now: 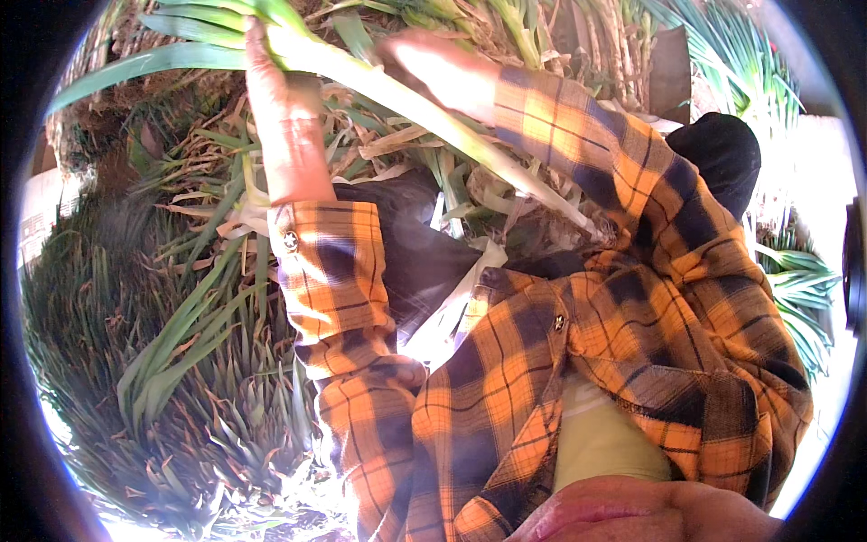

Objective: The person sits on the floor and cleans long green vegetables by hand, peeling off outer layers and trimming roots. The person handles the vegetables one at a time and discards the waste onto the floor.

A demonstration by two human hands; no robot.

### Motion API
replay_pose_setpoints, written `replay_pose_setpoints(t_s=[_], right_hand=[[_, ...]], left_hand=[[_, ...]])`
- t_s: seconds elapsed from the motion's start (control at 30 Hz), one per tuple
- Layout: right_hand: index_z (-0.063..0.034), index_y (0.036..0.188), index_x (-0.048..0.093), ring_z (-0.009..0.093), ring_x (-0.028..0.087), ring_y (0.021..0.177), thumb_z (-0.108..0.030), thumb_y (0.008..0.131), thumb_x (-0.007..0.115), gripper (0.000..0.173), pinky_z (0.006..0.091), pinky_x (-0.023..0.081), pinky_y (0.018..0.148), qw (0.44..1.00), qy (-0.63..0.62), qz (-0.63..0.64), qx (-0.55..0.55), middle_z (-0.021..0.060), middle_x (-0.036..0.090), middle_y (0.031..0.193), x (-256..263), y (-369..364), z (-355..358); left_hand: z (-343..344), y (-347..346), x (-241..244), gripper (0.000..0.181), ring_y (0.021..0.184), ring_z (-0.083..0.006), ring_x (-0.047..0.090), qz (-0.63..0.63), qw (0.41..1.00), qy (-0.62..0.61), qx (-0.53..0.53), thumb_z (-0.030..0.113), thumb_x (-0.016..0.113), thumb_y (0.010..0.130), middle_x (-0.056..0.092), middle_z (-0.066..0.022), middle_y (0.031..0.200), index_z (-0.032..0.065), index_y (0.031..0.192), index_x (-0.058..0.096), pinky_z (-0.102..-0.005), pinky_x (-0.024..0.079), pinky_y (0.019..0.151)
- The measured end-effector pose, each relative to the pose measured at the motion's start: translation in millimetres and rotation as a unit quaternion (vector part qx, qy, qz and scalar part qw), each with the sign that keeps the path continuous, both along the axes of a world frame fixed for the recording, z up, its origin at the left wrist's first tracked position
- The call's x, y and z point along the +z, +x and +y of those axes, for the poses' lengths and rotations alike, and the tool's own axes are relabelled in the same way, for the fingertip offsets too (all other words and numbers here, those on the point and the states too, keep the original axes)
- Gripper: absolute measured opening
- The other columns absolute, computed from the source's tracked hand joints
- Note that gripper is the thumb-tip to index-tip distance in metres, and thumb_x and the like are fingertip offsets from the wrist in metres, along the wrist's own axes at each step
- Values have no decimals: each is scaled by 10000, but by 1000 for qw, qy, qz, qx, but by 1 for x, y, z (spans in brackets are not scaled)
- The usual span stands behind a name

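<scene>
My left hand (267,74) grips a long leek-like green onion (406,112) near where the white stalk turns to green leaves. Its leaves fan out to the upper left. The stalk slants down to the right, and its rooty end (599,230) lies against my shirt front by the right sleeve. Motion blurs my right hand (430,64), which is stretched out just beyond the stalk. Its fingers are unclear, so I cannot tell whether it holds anything. Loose peeled leaves and dry husks (399,139) lie beneath both hands.
A thick mass of green onion tops (162,352) covers the left side. More onions with dry stalks (603,47) stand at the top, and green bunches (752,68) lie at the upper right. My dark trouser leg (427,251) is below the left forearm.
</scene>
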State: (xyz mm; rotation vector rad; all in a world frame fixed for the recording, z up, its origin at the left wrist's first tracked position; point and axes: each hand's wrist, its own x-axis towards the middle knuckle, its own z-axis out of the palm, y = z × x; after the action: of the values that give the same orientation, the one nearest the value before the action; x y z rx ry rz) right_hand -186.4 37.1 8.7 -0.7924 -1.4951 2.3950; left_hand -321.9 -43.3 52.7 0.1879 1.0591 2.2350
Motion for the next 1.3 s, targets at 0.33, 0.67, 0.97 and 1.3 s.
replay_pose_setpoints(t_s=[0.33, 0.67, 0.97, 1.3], right_hand=[[-68, 1168, 505, 221, 565, 864, -293, 807, 579, 432, 359, 444, 807, 890, 416, -40, 182, 102, 594, 972, -33, 89, -11], [-31, 764, 550, 185, 583, 650, -108, 586, 754, 282, 294, 466, 617, 864, 432, 182, -185, 93, 584, 703, -18, 14, -20], [-26, 882, 560, 188, 567, 721, 41, 732, 572, 165, 328, 476, 645, 795, 522, 203, 232, 80, 570, 774, -15, 70, -70], [-37, 754, 568, 151, 548, 670, -286, 814, 609, 259, 324, 443, 586, 874, 342, -3, 346, 74, 579, 725, -42, 116, -45]], left_hand=[[-11, -9, -2, 503, 900, -181, 555, 152, 986, -61, 18, 287, 738, 712, 584, -49, 988, 54, 1105, 526, -346, 475, 775], [13, 39, -6, 559, 1024, -205, 504, 172, 974, -132, 59, 312, 699, 750, 530, -82, 1136, 49, 1191, 478, -413, 421, 864], [3, 31, 1, 504, 974, -223, 535, 153, 970, -138, 129, 279, 701, 754, 564, -130, 1068, -28, 1103, 505, -412, 423, 879], [-13, 16, 7, 432, 879, -210, 567, 193, 966, -116, 125, 252, 639, 810, 578, -112, 1032, -27, 1115, 514, -365, 473, 762]])
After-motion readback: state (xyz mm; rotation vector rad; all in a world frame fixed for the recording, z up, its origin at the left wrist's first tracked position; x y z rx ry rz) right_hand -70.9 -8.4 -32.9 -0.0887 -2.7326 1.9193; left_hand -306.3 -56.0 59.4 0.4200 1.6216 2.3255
